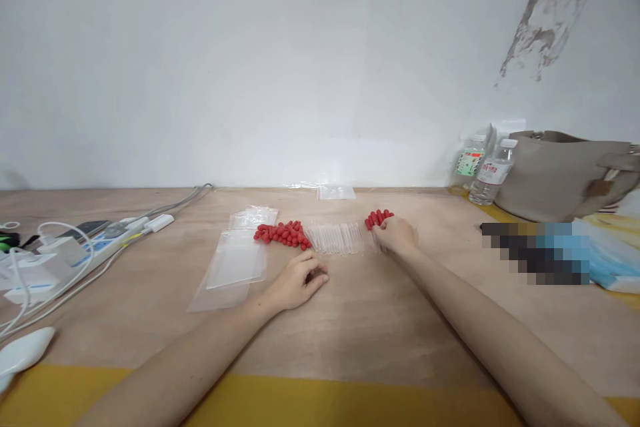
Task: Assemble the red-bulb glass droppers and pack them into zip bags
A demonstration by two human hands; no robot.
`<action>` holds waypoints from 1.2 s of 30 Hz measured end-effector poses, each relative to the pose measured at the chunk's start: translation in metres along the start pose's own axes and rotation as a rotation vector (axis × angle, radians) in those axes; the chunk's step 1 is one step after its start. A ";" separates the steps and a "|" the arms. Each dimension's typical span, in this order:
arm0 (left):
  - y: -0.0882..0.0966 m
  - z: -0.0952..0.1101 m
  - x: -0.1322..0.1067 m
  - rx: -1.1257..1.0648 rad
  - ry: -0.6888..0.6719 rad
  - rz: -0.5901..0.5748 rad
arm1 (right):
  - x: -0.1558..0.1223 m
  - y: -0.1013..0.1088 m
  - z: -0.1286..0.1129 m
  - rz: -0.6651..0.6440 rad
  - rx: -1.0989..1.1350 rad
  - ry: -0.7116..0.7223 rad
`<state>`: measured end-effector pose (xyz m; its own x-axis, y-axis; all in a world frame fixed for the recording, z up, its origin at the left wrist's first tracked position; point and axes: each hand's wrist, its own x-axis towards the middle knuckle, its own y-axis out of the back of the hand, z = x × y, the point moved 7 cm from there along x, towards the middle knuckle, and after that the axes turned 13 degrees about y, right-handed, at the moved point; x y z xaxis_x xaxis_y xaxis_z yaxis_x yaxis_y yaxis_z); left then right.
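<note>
My left hand rests on the wooden table with its fingers curled under; nothing shows in it. A pile of small red caps lies just beyond it. A row of clear thin tubes lies between my hands. My right hand is closed over a bundle of clear tubes with red caps, whose red ends stick out past my fingers. Clear plastic bags lie flat to the left of my left hand.
A power strip with plugs and cables sits at the far left. Two water bottles and a beige bag stand at the back right against the white wall. More clear bags lie by the wall.
</note>
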<state>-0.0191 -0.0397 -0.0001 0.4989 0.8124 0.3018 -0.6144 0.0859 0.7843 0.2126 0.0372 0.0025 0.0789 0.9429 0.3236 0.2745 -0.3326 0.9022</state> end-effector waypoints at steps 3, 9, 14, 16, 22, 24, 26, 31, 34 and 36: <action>-0.001 0.000 0.000 0.008 0.001 -0.003 | 0.000 0.000 -0.002 0.007 -0.019 -0.014; 0.000 0.002 0.001 0.010 0.003 -0.002 | 0.000 -0.002 -0.002 -0.006 -0.015 -0.024; 0.001 0.002 0.000 0.010 0.011 -0.005 | 0.002 -0.006 0.005 -0.010 -0.020 -0.029; 0.001 0.002 0.000 0.011 0.008 -0.008 | 0.001 -0.005 0.005 -0.006 -0.025 -0.026; 0.001 0.003 0.000 0.012 0.005 -0.006 | -0.004 -0.003 -0.016 0.018 -0.025 0.063; 0.001 0.003 0.001 0.011 0.006 -0.006 | -0.004 -0.007 -0.024 -0.001 -0.036 0.091; 0.000 0.003 0.001 0.010 0.006 -0.005 | -0.005 -0.013 -0.030 -0.051 -0.043 0.105; 0.001 0.002 0.001 0.001 0.002 0.009 | -0.007 -0.020 -0.035 -0.115 -0.062 0.068; 0.001 0.001 0.001 -0.003 0.005 0.007 | -0.008 -0.021 -0.035 -0.099 -0.072 0.039; 0.000 0.001 0.000 0.005 0.006 0.012 | -0.009 -0.022 -0.035 -0.094 -0.064 0.029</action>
<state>-0.0188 -0.0401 0.0005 0.4880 0.8169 0.3076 -0.6169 0.0735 0.7836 0.1721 0.0351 -0.0102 0.0282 0.9694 0.2440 0.2176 -0.2442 0.9450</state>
